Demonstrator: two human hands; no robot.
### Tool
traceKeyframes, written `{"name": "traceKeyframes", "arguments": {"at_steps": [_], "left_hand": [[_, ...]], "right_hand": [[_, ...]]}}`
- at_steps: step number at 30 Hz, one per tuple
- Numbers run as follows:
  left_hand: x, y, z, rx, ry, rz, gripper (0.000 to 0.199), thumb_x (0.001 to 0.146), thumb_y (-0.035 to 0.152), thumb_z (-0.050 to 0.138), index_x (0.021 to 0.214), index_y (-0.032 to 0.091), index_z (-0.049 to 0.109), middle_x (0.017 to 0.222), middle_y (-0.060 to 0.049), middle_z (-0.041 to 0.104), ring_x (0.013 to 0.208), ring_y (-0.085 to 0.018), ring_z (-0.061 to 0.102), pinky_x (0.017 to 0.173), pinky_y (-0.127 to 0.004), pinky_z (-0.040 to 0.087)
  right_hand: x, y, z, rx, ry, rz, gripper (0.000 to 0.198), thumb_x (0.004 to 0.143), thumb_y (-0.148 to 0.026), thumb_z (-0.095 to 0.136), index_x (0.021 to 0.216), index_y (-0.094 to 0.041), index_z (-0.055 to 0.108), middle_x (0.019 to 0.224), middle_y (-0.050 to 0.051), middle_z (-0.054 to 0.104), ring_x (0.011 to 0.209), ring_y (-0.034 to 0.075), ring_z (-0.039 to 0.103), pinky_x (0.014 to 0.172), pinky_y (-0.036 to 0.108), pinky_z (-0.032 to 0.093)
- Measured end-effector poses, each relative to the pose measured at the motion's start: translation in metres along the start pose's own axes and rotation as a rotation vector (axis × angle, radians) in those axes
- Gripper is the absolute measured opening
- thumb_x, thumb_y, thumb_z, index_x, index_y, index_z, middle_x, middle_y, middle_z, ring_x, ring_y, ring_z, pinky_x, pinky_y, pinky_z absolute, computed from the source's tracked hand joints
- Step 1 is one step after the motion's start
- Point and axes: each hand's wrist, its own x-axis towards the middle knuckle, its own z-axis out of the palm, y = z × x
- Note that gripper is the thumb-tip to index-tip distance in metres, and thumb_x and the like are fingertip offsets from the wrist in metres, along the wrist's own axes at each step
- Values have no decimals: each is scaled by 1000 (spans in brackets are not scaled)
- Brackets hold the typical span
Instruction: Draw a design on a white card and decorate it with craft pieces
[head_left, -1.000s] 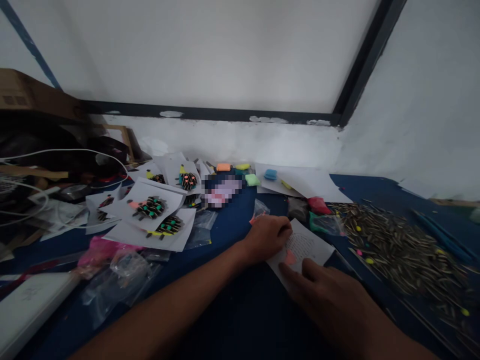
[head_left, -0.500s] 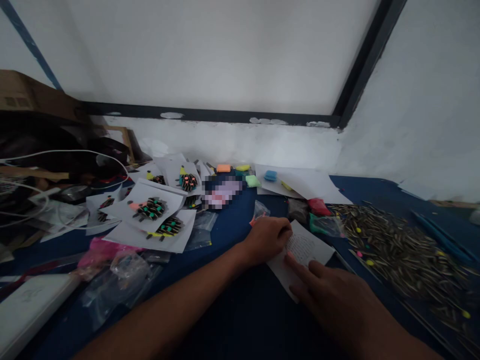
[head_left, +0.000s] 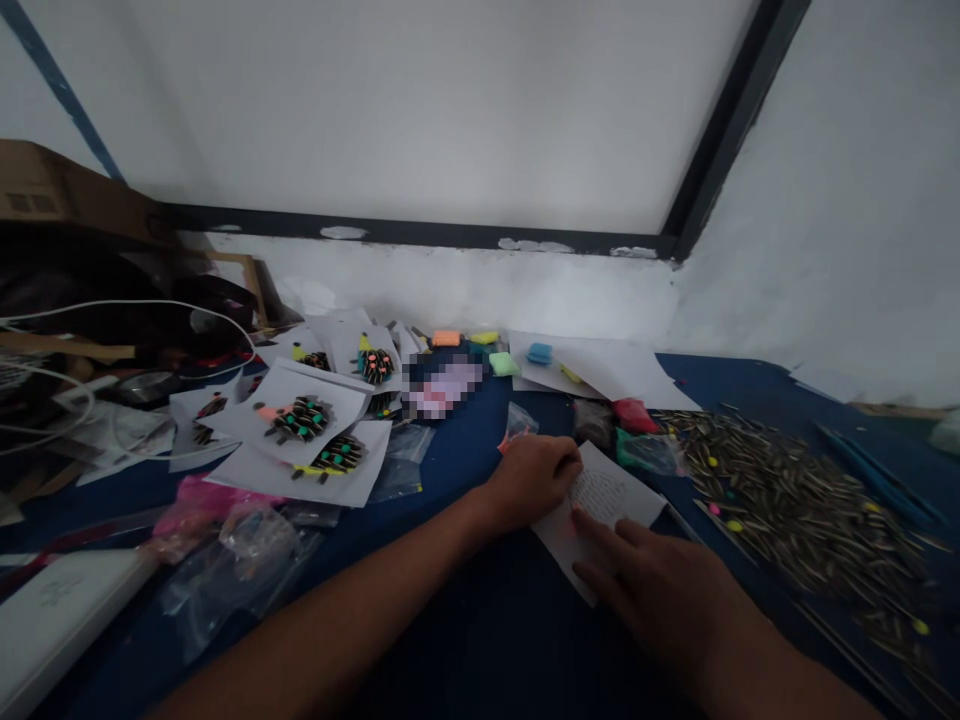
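Observation:
A small white sheet of paper (head_left: 634, 490), marked with dark patterned strokes inside an outline, lies at an angle on the blue cloth. My left hand (head_left: 529, 480) rests on its left edge with the fingers curled in; whatever they may hold is hidden. From the lower right, my right hand (head_left: 660, 580) reaches over the sheet with fingers stretched out. Its index fingertip touches the paper by a small pinkish-orange patch (head_left: 571, 525). Just beyond my left hand sits a clear bag with orange stuff (head_left: 517, 425).
Sunflower seeds (head_left: 802, 510) are heaped at right. Papers with seed-and-clay hedgehogs (head_left: 300, 418) overlap at left, near crumpled plastic bags (head_left: 240, 560) and a white box (head_left: 67, 620). Colored clay packs, among them a blue one (head_left: 539, 353) and a red one (head_left: 635, 415), lie toward the wall.
Both hands stay almost in place on the paper. The right hand's fingers have shifted very slightly, and the view has moved a little.

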Motion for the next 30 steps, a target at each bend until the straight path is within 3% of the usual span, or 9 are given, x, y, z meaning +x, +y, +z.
{"name": "traceKeyframes", "arguments": {"at_steps": [13,18,22,27,30], "left_hand": [[0,2,0,11,-1,-11,19,84,21,50,83,17,69,81,-3,72,79,-17,65,87,-30,45],[0,1,0,-10,6,-6,18,83,21,51,82,17,69,80,-3,71,78,-17,65,87,-30,45],[0,0,0,-10,-2,-1,18,84,22,51,83,17,68,79,-3,71,76,-16,64,79,-27,46],[0,0,-2,1,-7,2,18,85,21,50,86,16,68,81,-3,70,77,-16,64,75,-26,44],[0,1,-4,-23,-25,-6,18,85,18,50,87,15,67,82,-3,70,75,-16,64,72,-25,43]], "right_hand": [[4,-1,-5,-14,-80,14,34,89,-26,49,122,-22,57,80,5,72,61,19,70,46,24,35],[6,11,-6,237,-7,-3,31,92,-28,43,116,-24,62,82,5,74,69,19,70,53,25,41],[8,23,-5,393,4,45,37,96,-30,33,110,-23,67,69,3,73,61,18,68,50,24,39],[11,35,4,155,286,164,34,93,-25,36,110,-21,66,91,8,71,69,19,67,51,25,41],[13,41,4,-26,275,223,32,91,-21,38,108,-22,66,96,9,67,72,20,66,45,24,36]]}}
